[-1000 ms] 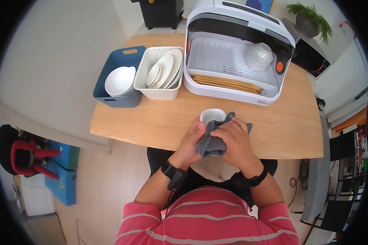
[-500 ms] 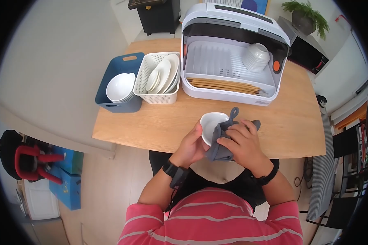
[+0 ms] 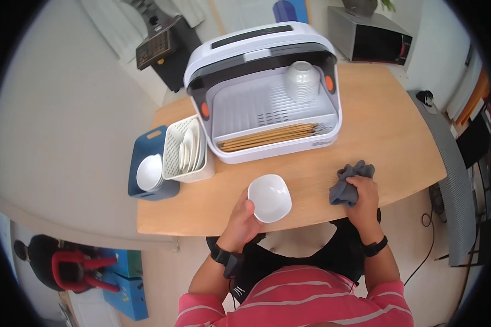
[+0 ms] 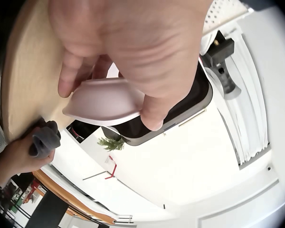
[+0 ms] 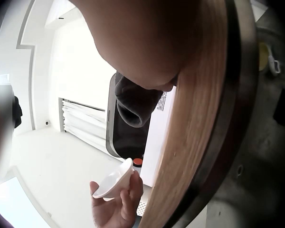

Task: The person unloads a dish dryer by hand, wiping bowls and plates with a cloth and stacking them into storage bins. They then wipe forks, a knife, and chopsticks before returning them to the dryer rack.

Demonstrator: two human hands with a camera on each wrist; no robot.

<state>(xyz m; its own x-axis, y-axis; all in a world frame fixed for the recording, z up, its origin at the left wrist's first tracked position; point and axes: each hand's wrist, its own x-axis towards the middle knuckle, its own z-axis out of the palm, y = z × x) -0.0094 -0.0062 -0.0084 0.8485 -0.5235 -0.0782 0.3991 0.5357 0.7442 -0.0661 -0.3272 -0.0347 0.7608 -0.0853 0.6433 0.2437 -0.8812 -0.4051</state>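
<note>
A white, rounded-square bowl (image 3: 270, 198) faces upward over the table's front edge, gripped at its left side by my left hand (image 3: 239, 222). In the left wrist view the thumb lies against the rim of the bowl (image 4: 104, 100) and the fingers reach beneath it. My right hand (image 3: 364, 200) holds a bunched dark grey cloth (image 3: 346, 192) at the front right of the table. The right wrist view shows the cloth (image 5: 135, 102) bulging out past that hand, whose fingers are mostly hidden there.
A white dish cabinet (image 3: 281, 152) with a raised lid holds stacked bowls (image 3: 302, 82) and wooden chopsticks (image 3: 267, 137). Left of it stand a white basket (image 3: 172, 158) with plates and a blue bin (image 3: 139, 188) with bowls. A microwave (image 3: 376, 41) sits behind the table.
My right hand has moved away from the bowl to the right, taking the cloth along. The bowl, still in my left hand, now shows its whole inside. The head view has turned.
</note>
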